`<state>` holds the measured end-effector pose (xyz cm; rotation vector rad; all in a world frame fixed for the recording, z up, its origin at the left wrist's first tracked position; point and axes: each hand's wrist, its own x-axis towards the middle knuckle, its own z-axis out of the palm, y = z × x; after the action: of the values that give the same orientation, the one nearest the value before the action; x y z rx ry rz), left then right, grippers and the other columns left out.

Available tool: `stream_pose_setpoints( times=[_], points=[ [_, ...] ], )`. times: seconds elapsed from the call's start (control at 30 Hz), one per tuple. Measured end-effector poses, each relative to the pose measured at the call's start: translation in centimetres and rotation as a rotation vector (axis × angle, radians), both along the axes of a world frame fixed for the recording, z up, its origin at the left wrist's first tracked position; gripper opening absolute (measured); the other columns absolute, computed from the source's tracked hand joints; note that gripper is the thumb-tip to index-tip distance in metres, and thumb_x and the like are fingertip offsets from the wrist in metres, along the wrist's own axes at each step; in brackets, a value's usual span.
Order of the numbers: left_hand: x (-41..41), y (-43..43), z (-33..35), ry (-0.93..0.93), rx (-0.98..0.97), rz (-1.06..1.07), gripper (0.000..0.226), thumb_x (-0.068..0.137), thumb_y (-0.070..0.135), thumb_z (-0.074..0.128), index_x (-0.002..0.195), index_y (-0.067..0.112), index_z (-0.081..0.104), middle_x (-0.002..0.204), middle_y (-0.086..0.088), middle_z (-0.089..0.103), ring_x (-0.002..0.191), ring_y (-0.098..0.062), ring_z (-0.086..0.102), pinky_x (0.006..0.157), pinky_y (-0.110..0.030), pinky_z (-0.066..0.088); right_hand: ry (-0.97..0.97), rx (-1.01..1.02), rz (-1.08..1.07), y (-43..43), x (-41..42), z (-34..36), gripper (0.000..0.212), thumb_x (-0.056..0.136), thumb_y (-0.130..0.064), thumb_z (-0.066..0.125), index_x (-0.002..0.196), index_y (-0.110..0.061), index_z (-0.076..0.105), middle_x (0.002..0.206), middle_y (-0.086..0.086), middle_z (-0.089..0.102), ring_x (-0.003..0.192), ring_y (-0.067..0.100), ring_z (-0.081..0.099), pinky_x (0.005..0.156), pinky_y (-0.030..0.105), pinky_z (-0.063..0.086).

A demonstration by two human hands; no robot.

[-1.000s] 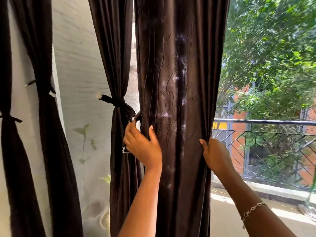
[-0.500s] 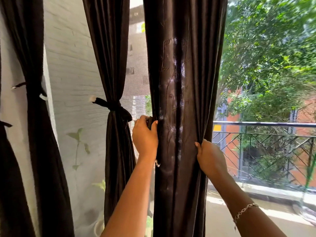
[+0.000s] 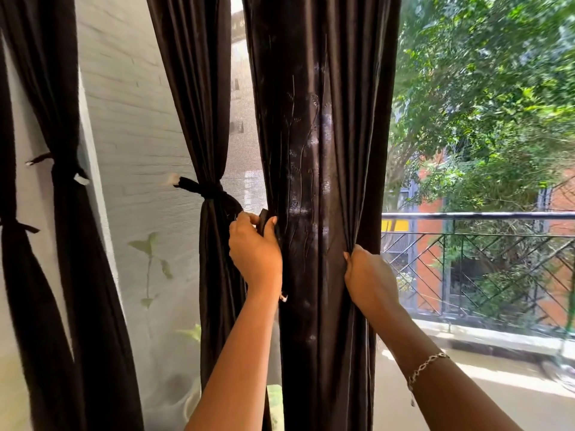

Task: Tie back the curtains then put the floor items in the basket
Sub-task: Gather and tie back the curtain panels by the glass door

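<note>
A dark brown curtain panel (image 3: pixel 320 150) hangs gathered in the middle of the view. My left hand (image 3: pixel 253 250) pinches a dark tie-back strap (image 3: pixel 264 219) at the panel's left edge. My right hand (image 3: pixel 367 276) grips the panel's right edge at about the same height, fingers curled into the folds. Left of it, another curtain (image 3: pixel 205 119) is bound by a knotted tie-back (image 3: pixel 199 188). Two more tied curtains (image 3: pixel 62 213) hang at the far left. The basket and floor items are out of view.
A white sheer curtain (image 3: pixel 140 213) with a leaf print hangs behind the dark panels. To the right, an open balcony with a black metal railing (image 3: pixel 482 237), trees and a red building beyond. The balcony floor (image 3: pixel 482 399) lies lower right.
My left hand has moved from flat on the curtain's front to its left edge and taken hold of the strap. The panel is bunched narrower. My right hand keeps its grip.
</note>
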<state>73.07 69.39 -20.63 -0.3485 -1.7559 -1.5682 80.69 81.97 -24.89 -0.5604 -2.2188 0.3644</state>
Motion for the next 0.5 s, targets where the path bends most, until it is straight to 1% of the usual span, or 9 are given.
stream_pose_setpoints(
  times=[0.07,0.1,0.17,0.23,0.3,0.37,0.43,0.47,0.5],
  points=[
    [0.5,0.4,-0.3,0.025,-0.006,-0.100,0.017,0.088,0.019,0.061,0.083,0.004,0.055,0.080,-0.012,0.064,0.072,-0.030,0.064,0.067,-0.040,0.053,-0.038,0.010,0.010,-0.8,-0.5,0.2,0.011,0.091,-0.009,0.041,0.099,-0.006,0.048,0.095,0.019,0.066,0.089,0.038,0.062,0.064,0.034,0.037],
    [0.8,0.6,-0.4,0.044,-0.027,-0.122,0.016,0.089,0.018,0.060,0.084,0.003,0.057,0.077,-0.010,0.064,0.072,-0.029,0.064,0.067,-0.035,0.051,-0.055,0.021,0.005,-1.2,-0.7,0.3,0.015,0.089,-0.007,0.041,0.104,-0.007,0.046,0.096,0.019,0.066,0.091,0.037,0.062,0.065,0.036,0.039],
    [1.3,1.0,-0.7,0.096,-0.102,-0.107,0.016,0.091,0.018,0.056,0.090,0.003,0.062,0.074,-0.008,0.063,0.072,-0.027,0.062,0.059,-0.019,0.038,-0.083,0.060,-0.019,-2.0,-1.2,0.6,0.027,0.088,-0.005,0.040,0.115,-0.007,0.043,0.100,0.017,0.066,0.094,0.036,0.063,0.071,0.038,0.042],
    [1.9,1.4,-0.8,0.130,-0.150,-0.111,0.019,0.093,0.017,0.053,0.097,0.003,0.064,0.076,-0.011,0.065,0.071,-0.028,0.060,0.055,-0.017,0.032,-0.096,0.084,-0.013,-2.6,-1.7,0.7,0.035,0.089,-0.005,0.039,0.124,-0.006,0.039,0.103,0.018,0.064,0.095,0.037,0.062,0.067,0.036,0.040],
    [2.5,1.7,-0.9,0.162,-0.181,-0.144,0.023,0.094,0.018,0.050,0.099,0.002,0.065,0.075,-0.012,0.066,0.064,-0.022,0.057,0.054,-0.011,0.035,-0.118,0.118,0.016,-3.2,-2.1,1.0,0.035,0.090,-0.005,0.039,0.124,-0.005,0.037,0.103,0.018,0.064,0.094,0.037,0.062,0.063,0.035,0.037],
    [3.0,1.8,-0.9,0.195,-0.220,-0.170,0.030,0.094,0.027,0.051,0.088,0.000,0.063,0.063,-0.006,0.060,0.052,-0.011,0.046,0.052,-0.004,0.036,-0.136,0.151,0.058,-3.7,-2.2,1.1,0.034,0.089,-0.007,0.042,0.122,-0.005,0.037,0.102,0.017,0.064,0.093,0.037,0.062,0.063,0.035,0.037],
    [3.6,2.0,-0.9,0.202,-0.233,-0.197,0.042,0.088,0.042,0.056,0.069,0.005,0.049,0.049,0.005,0.042,0.043,-0.005,0.035,0.045,-0.011,0.035,-0.148,0.151,0.100,-4.0,-2.0,1.2,0.033,0.088,-0.011,0.045,0.121,-0.005,0.041,0.098,0.014,0.065,0.089,0.035,0.062,0.063,0.034,0.038],
    [3.8,2.1,-0.9,0.192,-0.235,-0.198,0.047,0.083,0.047,0.060,0.067,0.006,0.044,0.047,0.006,0.036,0.041,-0.006,0.033,0.044,-0.014,0.034,-0.156,0.135,0.116,-4.0,-1.9,1.3,0.032,0.088,-0.012,0.045,0.119,-0.004,0.045,0.093,0.012,0.065,0.087,0.033,0.063,0.063,0.034,0.039],
    [3.9,2.2,-0.8,0.174,-0.244,-0.187,0.049,0.080,0.048,0.063,0.068,0.004,0.045,0.047,0.004,0.037,0.042,-0.007,0.036,0.044,-0.017,0.034,-0.162,0.123,0.128,-4.1,-1.8,1.3,0.032,0.088,-0.013,0.045,0.118,-0.004,0.048,0.087,0.010,0.064,0.086,0.031,0.063,0.063,0.034,0.041]
  ],
)
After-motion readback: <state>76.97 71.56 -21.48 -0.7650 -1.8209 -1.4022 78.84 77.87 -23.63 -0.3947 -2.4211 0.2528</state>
